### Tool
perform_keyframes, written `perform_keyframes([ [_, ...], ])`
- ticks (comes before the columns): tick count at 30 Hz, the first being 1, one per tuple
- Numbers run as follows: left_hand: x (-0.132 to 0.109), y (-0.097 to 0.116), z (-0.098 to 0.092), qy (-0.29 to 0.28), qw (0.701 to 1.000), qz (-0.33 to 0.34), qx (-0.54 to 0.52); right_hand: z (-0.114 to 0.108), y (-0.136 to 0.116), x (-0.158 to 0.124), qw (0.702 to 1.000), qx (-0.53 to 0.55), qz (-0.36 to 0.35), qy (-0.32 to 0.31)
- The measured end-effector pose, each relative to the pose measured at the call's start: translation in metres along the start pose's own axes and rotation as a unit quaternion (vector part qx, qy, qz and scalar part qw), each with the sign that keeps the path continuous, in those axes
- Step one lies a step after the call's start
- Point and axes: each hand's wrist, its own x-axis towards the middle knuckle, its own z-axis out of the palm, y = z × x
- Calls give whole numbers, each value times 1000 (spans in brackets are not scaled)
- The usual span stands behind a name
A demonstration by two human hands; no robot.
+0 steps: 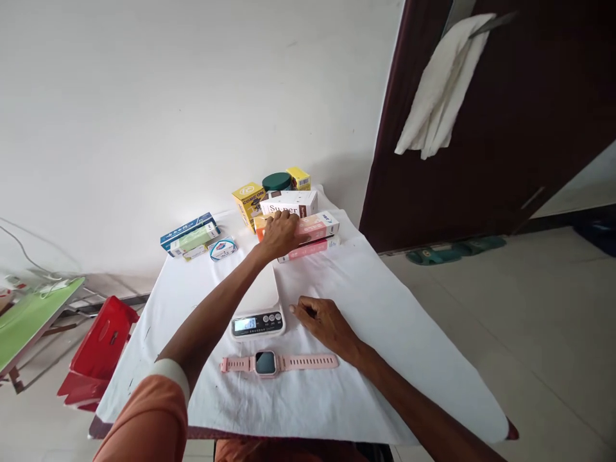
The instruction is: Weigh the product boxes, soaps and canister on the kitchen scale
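Note:
My left hand (280, 234) reaches past a white scale (262, 292), its fingers closed over a long orange and pink box (318, 226). Under that box lies a pink box (310, 250). Just behind is a white box with dark lettering (304, 201). My right hand (325, 321) rests on the cloth right of the scale, fingers curled in, with nothing visible in them. The scale's display (245, 324) is lit. A pink smartwatch (265, 363) lies stretched out in front of the scale.
Behind stand a yellow box (249, 200), a green-lidded jar (277, 181) and a smaller yellow box (299, 178). Left on the white cloth (385, 321) are a blue box (185, 229), a green box (192, 240) and a small white-blue box (222, 249). A red chair (103, 340) stands left.

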Motion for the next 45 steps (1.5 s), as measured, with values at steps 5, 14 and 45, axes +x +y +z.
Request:
perform_keyframes([
  [5, 0, 0, 14, 58, 997, -25, 33, 0, 1, -3, 1000, 14, 15, -13],
  [14, -32, -21, 19, 94, 995, 27, -31, -1, 2, -6, 999, -12, 41, -15],
  [45, -109, -293, 14, 44, 961, -241, 131, -3, 2, -2, 995, -21, 96, -21],
])
